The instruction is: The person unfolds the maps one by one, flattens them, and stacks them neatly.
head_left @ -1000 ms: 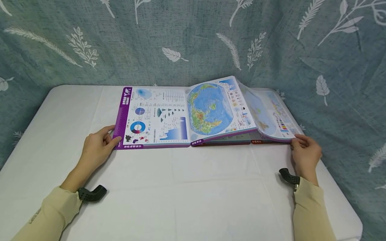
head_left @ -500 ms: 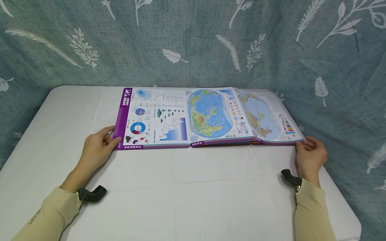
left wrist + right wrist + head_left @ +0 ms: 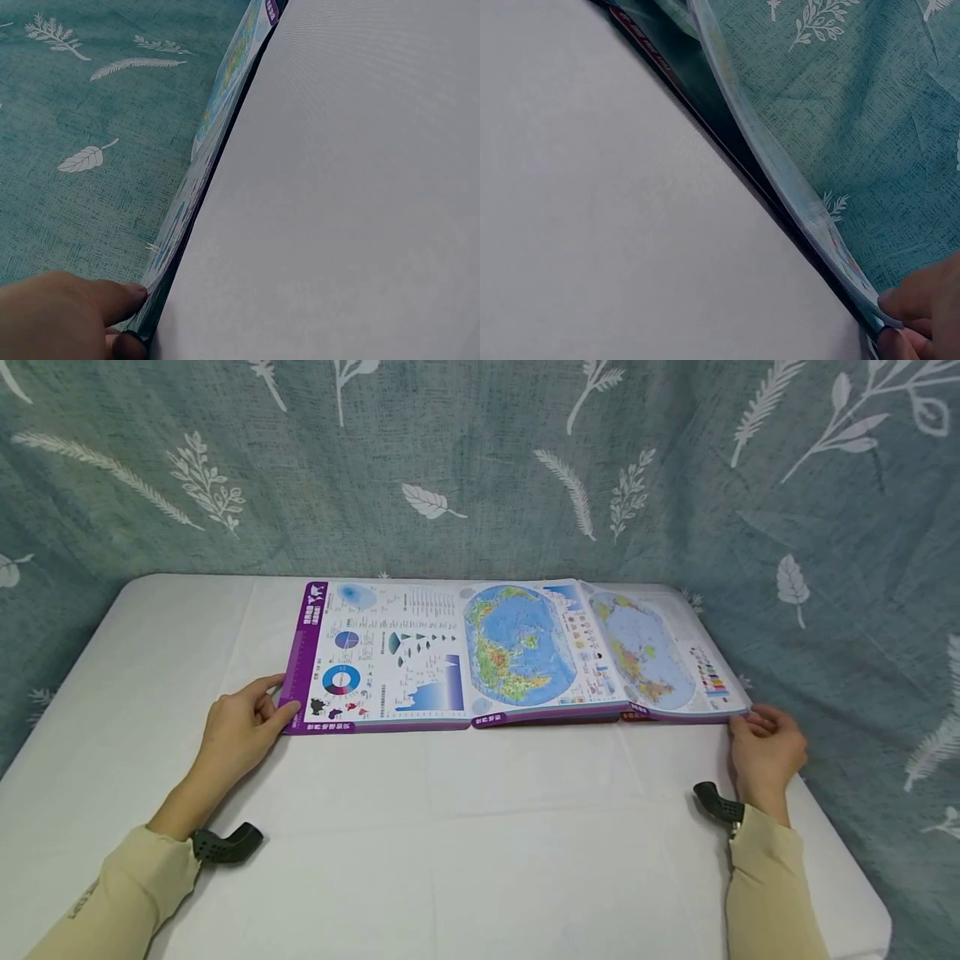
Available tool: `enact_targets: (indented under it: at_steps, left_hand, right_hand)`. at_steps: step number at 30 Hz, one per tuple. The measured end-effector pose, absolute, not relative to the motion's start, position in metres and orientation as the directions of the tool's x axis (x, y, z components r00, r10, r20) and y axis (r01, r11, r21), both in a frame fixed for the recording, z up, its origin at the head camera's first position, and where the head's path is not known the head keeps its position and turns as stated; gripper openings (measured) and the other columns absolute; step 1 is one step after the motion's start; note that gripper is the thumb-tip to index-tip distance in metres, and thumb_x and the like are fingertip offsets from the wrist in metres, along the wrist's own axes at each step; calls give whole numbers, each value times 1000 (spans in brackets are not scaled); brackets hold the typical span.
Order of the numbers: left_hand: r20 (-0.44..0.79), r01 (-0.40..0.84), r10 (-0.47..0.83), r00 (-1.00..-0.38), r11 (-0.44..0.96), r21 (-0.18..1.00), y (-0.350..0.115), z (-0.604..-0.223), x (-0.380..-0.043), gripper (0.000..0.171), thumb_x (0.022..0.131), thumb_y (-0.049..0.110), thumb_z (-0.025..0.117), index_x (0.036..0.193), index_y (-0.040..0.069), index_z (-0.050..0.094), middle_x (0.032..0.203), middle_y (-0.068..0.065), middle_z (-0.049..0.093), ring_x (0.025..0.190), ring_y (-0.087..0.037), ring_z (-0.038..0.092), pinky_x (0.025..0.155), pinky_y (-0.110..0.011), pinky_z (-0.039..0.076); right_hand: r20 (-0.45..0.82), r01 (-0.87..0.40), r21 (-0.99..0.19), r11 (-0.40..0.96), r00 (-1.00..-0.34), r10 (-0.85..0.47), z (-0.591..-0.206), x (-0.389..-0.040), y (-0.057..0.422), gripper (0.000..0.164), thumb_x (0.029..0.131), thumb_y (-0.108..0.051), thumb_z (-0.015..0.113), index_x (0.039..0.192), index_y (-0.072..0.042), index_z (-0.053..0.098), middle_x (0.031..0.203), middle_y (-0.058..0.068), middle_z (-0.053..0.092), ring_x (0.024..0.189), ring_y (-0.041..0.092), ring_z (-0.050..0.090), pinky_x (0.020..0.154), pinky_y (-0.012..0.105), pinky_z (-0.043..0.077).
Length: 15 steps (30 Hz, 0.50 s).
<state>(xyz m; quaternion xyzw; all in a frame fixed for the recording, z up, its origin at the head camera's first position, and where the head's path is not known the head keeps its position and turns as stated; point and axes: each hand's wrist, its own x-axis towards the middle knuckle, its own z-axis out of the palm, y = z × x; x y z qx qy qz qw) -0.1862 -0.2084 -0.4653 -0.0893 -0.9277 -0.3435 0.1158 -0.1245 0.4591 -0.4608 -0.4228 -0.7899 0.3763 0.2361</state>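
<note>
A fold-out world map (image 3: 525,643) with a purple border lies spread along the far side of the white table, creased into panels. Its left panel carries charts, and the middle and right ones show world maps. My left hand (image 3: 243,718) pinches the near left corner; the left wrist view has the thumb (image 3: 120,300) over the edge and a finger below. At the opposite end, my right hand (image 3: 768,752) pinches the near right corner between thumb and fingers. The right wrist view shows the upper layer (image 3: 772,161) bowed slightly above a darker one beneath.
The white-covered table (image 3: 450,843) extends in front of the map. Behind it hangs a green-blue curtain (image 3: 337,468) with white leaf prints, which also drops past the table's right edge. A black curved wrist device (image 3: 228,843) sits at each cuff.
The raised middle and right panels have come down and lie nearly flat. My right hand moved outward to the right with the corner, then slightly back. My left hand stayed in place.
</note>
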Motion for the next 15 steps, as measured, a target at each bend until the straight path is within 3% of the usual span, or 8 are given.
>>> enact_targets:
  at_steps: [8, 11, 15]
  left_hand:
    - [287, 245, 75, -955, 747, 618, -210, -468, -186, 46, 99, 20, 74, 134, -8, 64, 64, -4, 53, 60, -17, 43, 62, -33, 31]
    - [274, 236, 75, -959, 745, 623, -210, -471, -185, 47, 100, 23, 73, 134, -8, 64, 65, -3, 52, 61, -16, 42, 62, -33, 31]
    - [255, 222, 71, -964, 743, 632, -210, -477, -183, 46, 101, 25, 72, 134, -7, 64, 65, -3, 51, 61, -16, 42, 63, -33, 30]
  right_hand:
    - [87, 467, -804, 368, -520, 850, -466, -127, 457, 48, 98, -28, 66, 144, -14, 62, 103, -18, 57, 84, -10, 49, 78, 13, 39]
    - [165, 447, -780, 439, -530, 832, -469, -124, 450, 49, 98, -30, 66, 143, -10, 62, 113, -5, 63, 89, -2, 50, 85, 20, 38]
    - [316, 369, -717, 591, -584, 748, -475, -122, 435, 50, 99, -29, 68, 140, -1, 61, 128, 19, 63, 109, 24, 57, 98, 38, 37]
